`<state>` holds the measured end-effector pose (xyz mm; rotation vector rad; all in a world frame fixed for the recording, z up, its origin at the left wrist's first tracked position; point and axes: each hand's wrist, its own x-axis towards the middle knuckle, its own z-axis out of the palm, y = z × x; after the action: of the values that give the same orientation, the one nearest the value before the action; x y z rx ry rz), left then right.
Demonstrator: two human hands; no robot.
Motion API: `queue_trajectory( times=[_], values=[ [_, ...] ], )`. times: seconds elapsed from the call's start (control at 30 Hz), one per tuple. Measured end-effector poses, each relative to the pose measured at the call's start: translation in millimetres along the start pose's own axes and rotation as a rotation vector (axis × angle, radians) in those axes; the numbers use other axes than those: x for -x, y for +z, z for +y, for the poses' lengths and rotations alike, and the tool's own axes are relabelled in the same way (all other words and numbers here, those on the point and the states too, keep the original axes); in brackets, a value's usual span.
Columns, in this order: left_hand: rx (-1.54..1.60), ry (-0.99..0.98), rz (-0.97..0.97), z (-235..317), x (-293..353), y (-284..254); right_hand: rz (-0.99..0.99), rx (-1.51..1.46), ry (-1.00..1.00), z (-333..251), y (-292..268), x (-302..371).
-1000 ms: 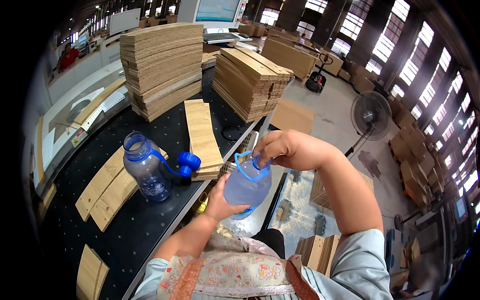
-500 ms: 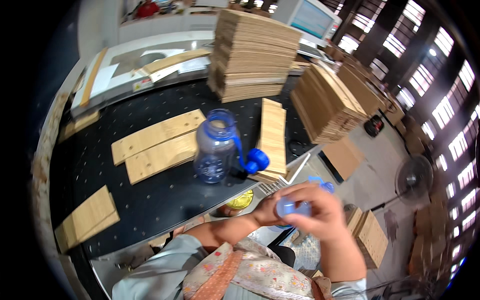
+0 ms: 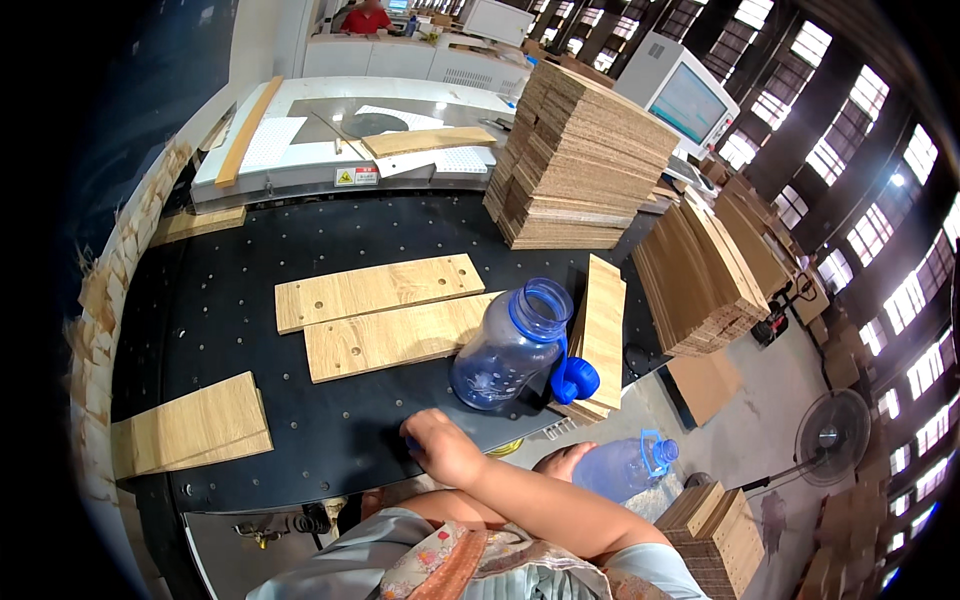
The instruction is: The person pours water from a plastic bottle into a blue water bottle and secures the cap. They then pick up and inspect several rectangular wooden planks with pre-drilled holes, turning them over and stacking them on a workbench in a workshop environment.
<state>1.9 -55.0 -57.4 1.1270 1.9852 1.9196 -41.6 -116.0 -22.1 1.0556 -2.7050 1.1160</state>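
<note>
My left hand point(image 3: 565, 462) is closed round the base end of a translucent blue bottle point(image 3: 615, 470), held on its side past the table's front edge, its neck and loop handle pointing right. My right forearm crosses over the left one. At the table's front edge, my right hand point(image 3: 447, 452) has its fingers curled, and a bit of something blue shows under them, mostly hidden. A larger clear-blue bottle point(image 3: 510, 345) stands uncapped on the table near both hands. Its blue cap point(image 3: 576, 380) hangs from a strap at its right side.
Wooden boards point(image 3: 380, 290) lie on the black perforated table point(image 3: 230, 330), with more boards point(image 3: 195, 425) at the near left. A tall board stack point(image 3: 585, 160) and another stack point(image 3: 695, 275) stand behind. Right of me are a floor stack point(image 3: 712, 535) and a fan point(image 3: 828, 437).
My right hand has left the held bottle and swung left across my left arm to the table edge. The held bottle now shows more fully, on its side. The view has shifted.
</note>
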Motion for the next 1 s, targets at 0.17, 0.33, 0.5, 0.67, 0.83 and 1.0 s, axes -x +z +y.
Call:
queue_trajectory(
  times=[0.17,0.33,0.5,0.67,0.83,1.0],
  values=[
    [-0.069,-0.073,-0.053,-6.3,-2.2,1.3,0.12,0.077,-0.06,-6.5,-6.7,10.0],
    [-0.092,0.075,0.138,-26.7,-6.6,10.6,-0.116,-0.185,0.007,-47.4,-86.9,64.2],
    [-0.049,0.014,0.151,-2.5,-19.9,10.2,0.175,-0.215,0.293,-57.2,-146.4,206.4],
    [0.058,0.023,0.178,10.2,-35.8,29.5,0.897,-0.222,0.81,-13.8,-84.7,291.5],
    [0.064,-0.013,0.204,34.1,-43.3,34.1,0.969,-1.213,0.689,42.6,-51.5,295.7],
    [0.209,0.035,0.269,45.1,-42.4,41.2,0.84,-1.628,0.233,47.8,-57.8,263.3]
  ],
)
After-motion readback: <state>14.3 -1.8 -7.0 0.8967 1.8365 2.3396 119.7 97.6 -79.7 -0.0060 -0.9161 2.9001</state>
